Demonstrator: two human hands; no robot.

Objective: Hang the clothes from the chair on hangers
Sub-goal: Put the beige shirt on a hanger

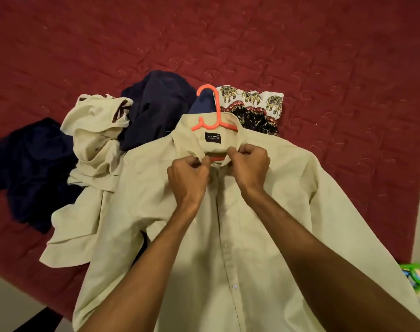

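Shirt (264, 224) flat | L hand (188, 174) + R hand (249, 164) pinch collar (192, 142) front, fingers (237, 151) curled | hanger (217, 109) in neck

A maroon quilt (324, 44) spreads from 9 through 12 to 3 o'clock, pale floor (10, 300) shows at 8 o'clock, and a green plastic thing (416, 277) lies at 4 o'clock.

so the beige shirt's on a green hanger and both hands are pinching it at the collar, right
Not quite: the hanger is coral orange, not green, as the head view shows. The rest holds: the beige shirt is on it, and the left hand and right hand both pinch it at the collar.
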